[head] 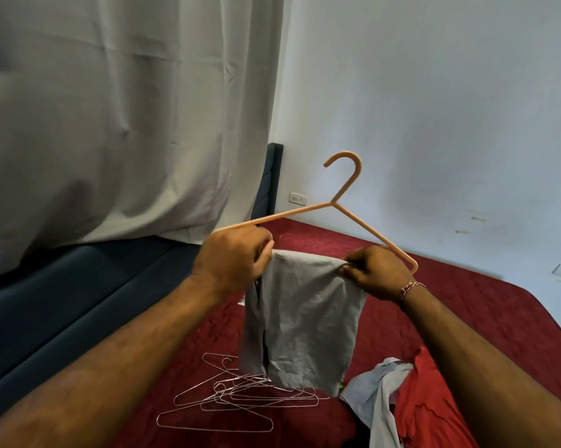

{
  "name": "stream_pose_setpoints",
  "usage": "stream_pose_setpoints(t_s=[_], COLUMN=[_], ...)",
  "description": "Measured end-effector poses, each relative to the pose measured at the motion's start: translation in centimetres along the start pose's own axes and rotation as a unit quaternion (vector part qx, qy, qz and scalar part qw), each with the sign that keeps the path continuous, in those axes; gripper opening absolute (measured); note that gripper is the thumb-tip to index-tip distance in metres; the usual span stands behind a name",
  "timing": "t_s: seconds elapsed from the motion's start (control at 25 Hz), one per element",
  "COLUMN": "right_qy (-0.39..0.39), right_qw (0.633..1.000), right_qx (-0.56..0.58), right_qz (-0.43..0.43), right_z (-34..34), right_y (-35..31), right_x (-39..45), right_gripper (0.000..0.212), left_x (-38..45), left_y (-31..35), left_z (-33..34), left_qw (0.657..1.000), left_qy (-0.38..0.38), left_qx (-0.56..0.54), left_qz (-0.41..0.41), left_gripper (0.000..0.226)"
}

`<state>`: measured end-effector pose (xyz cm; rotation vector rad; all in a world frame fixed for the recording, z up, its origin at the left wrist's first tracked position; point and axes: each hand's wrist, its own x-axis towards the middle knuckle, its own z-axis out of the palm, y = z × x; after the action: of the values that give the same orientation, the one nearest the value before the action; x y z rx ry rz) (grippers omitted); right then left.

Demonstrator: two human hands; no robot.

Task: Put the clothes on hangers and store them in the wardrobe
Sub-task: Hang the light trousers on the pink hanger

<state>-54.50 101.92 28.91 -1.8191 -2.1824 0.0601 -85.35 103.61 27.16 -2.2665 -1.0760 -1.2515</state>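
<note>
I hold an orange plastic hanger (pixel 344 189) up over the bed, hook pointing up. A grey garment (pixel 302 318) is draped over its lower bar and hangs down folded. My left hand (pixel 234 257) grips the hanger's left end together with the cloth's edge. My right hand (pixel 374 273) pinches the grey garment's top fold near the hanger's right end. The lower bar itself is hidden by the cloth and hands.
Several thin wire hangers (pixel 237 396) lie in a heap on the red bedspread (pixel 434 302). A light blue-grey garment (pixel 379 402) and a red garment (pixel 424 409) lie at the lower right. A dark blue headboard (pixel 62 305) and a pale curtain (pixel 111 124) are on the left.
</note>
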Motion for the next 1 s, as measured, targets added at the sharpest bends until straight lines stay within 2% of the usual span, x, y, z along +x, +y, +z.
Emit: stream_pose_setpoints(t_s=[0.04,0.12,0.16,0.24,0.32,0.36,0.44,0.52,0.56,0.64,0.68,0.72,0.8,0.88,1.0], right_qy=[0.004,0.013,0.013,0.008,0.008,0.009,0.033,0.095,0.146,0.284,0.342,0.373,0.353,0.275,0.158], right_qw=[1.0,0.999,0.998,0.993,0.985,0.982,0.971,0.95,0.928,0.858,0.827,0.811,0.822,0.816,0.736], right_qx=[0.016,0.019,0.009,-0.019,-0.03,-0.031,-0.032,0.001,0.038,0.126,0.169,0.205,0.259,0.316,0.428], right_qz=[-0.007,-0.037,-0.06,-0.12,-0.169,-0.187,-0.234,-0.298,-0.342,-0.408,-0.413,-0.402,-0.365,-0.398,-0.5], right_z=[0.1,0.5,0.8,1.5,2.2,2.5,3.2,3.8,4.1,4.0,3.5,3.0,2.2,1.7,0.3], right_y=[-0.8,-2.6,-3.7,-5.8,-7.6,-8.4,-10.3,-12.5,-13.7,-16.5,-18.0,-19.7,-23.2,-28.2,-37.6], right_x=[0.3,1.0,1.4,1.8,2.2,2.3,1.9,0.4,-0.8,-3.3,-4.1,-4.3,-3.4,-2.8,-4.5], right_gripper=[0.018,0.017,0.017,0.018,0.019,0.02,0.021,0.018,0.017,0.023,0.025,0.026,0.028,0.026,0.014], left_x=[0.0,0.6,1.0,1.5,1.2,0.5,-1.6,-3.8,-4.7,-6.2,-6.7,-7.3,-8.3,-10.0,-12.6], left_y=[0.0,-0.3,-0.7,-1.5,-2.2,-2.3,-2.0,-1.0,-0.4,0.7,1.2,1.8,2.7,4.0,6.5], left_z=[-1.2,-3.0,-3.8,-5.1,-6.7,-7.7,-10.4,-14.0,-16.1,-20.5,-22.7,-25.2,-30.1,-36.2,-46.8], left_qw=[0.998,0.994,0.993,0.987,0.974,0.97,0.964,0.951,0.945,0.93,0.919,0.907,0.886,0.861,0.806], left_qy=[0.055,0.099,0.083,-0.015,-0.105,-0.119,-0.089,-0.061,-0.054,-0.047,-0.047,-0.052,-0.059,-0.051,-0.025], left_qx=[-0.003,0.039,0.077,0.141,0.172,0.184,0.232,0.285,0.304,0.342,0.371,0.399,0.44,0.481,0.559], left_qz=[-0.006,-0.026,-0.042,-0.076,-0.101,-0.105,-0.099,-0.103,-0.112,-0.124,-0.123,-0.124,-0.135,-0.158,-0.191], left_gripper=[0.009,0.017,0.029,0.048,0.048,0.046,0.037,0.027,0.025,0.023,0.023,0.023,0.025,0.028,0.032])
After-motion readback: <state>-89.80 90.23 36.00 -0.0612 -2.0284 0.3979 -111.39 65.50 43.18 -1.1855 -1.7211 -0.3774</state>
